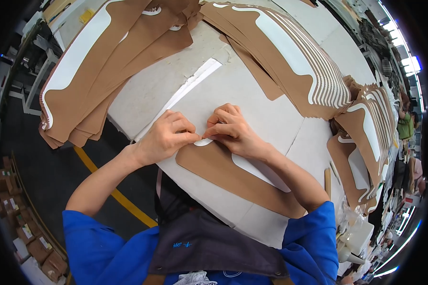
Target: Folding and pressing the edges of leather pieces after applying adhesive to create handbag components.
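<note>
A flat brown panel (233,178) lies on the table in front of me, with a large white shape (259,170) along its far edge, partly under my right forearm. At its far left end is a small white patch (204,142). Over that patch, my left hand (169,135) and my right hand (230,130) meet, fingers closed in pinches with the tips almost touching. What is between the fingertips is too small and hidden to make out. Just beyond my left hand lies a long, narrow white strip (188,88).
Fanned brown panels with white shapes lie at the far left (92,80). Overlapping rows of similar panels stand at the far right (290,57) and right (361,137). The pale table's (266,123) edge runs close to my body; boxes (38,247) sit at lower left.
</note>
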Motion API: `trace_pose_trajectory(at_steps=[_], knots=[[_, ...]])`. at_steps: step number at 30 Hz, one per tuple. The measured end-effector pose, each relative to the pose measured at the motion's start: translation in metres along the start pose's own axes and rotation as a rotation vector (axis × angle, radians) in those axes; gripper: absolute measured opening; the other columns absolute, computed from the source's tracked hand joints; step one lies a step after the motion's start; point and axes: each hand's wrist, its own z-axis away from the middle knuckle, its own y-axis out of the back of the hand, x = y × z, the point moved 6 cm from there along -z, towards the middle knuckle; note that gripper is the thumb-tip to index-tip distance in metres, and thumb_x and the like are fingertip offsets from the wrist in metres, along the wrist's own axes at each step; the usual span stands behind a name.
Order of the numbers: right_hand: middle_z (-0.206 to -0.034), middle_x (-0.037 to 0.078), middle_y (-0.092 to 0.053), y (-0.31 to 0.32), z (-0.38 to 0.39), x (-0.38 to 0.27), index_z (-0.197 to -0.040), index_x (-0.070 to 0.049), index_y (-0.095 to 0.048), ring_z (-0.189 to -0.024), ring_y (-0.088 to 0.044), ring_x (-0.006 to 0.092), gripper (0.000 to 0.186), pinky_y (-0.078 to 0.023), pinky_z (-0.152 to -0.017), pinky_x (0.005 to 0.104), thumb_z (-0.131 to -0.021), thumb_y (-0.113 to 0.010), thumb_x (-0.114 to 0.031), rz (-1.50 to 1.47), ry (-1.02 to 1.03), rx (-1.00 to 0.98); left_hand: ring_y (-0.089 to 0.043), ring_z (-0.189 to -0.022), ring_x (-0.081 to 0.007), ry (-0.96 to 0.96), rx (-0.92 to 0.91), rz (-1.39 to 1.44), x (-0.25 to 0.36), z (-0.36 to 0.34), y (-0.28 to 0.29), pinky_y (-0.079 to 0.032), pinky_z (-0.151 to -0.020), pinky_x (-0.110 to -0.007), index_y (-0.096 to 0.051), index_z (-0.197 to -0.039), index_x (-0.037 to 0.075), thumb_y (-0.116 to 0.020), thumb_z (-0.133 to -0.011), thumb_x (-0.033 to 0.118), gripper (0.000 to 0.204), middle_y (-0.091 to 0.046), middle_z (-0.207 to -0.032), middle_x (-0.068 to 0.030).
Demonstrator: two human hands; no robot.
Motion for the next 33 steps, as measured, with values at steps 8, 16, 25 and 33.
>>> trace_pose_trajectory(at_steps=[8,16,25,33], knots=[[-0.106,0.001,-0.062,0.002,0.001,-0.002,-0.104,-0.015,-0.081,-0.111,-0.055,0.0255,0.027,-0.039,-0.100,0.0421,-0.080,-0.076,-0.002,0.071,0.124,-0.077,-0.069,-0.098,-0.0212,-0.168,0.006,-0.125,0.005,0.003,0.006,-0.058,-0.082,-0.034,-0.078,-0.103,0.005,-0.076,-0.079,0.008,0.024,-0.069,-0.104,-0.0038],[-0.108,0.002,-0.063,-0.002,0.002,-0.007,-0.109,-0.012,-0.080,-0.109,-0.057,0.0254,0.031,-0.040,-0.101,0.0450,-0.079,-0.077,-0.005,0.132,0.227,-0.059,-0.071,-0.093,-0.0236,-0.206,0.004,-0.101,0.004,0.002,0.011,-0.061,-0.075,-0.035,-0.077,-0.103,0.002,-0.078,-0.072,0.004,0.032,-0.069,-0.102,-0.0060],[-0.111,0.005,-0.062,-0.005,0.005,-0.025,-0.123,-0.008,-0.074,-0.108,-0.058,0.0245,0.044,-0.040,-0.105,0.0478,-0.079,-0.073,-0.005,0.340,0.324,-0.131,-0.070,-0.091,-0.0235,-0.169,0.020,-0.114,0.002,0.004,0.010,-0.061,-0.074,-0.034,-0.077,-0.101,0.001,-0.079,-0.071,0.003,0.031,-0.069,-0.101,-0.0065],[-0.109,0.005,-0.061,-0.011,0.008,-0.029,-0.125,-0.008,-0.073,-0.108,-0.057,0.0253,0.046,-0.039,-0.105,0.0500,-0.079,-0.071,-0.003,0.394,0.269,-0.081,-0.066,-0.100,-0.0312,0.436,0.212,-0.054,0.033,0.001,-0.004,-0.054,-0.087,-0.043,-0.073,-0.120,0.000,-0.080,-0.079,0.000,0.041,-0.070,-0.107,-0.0107]])
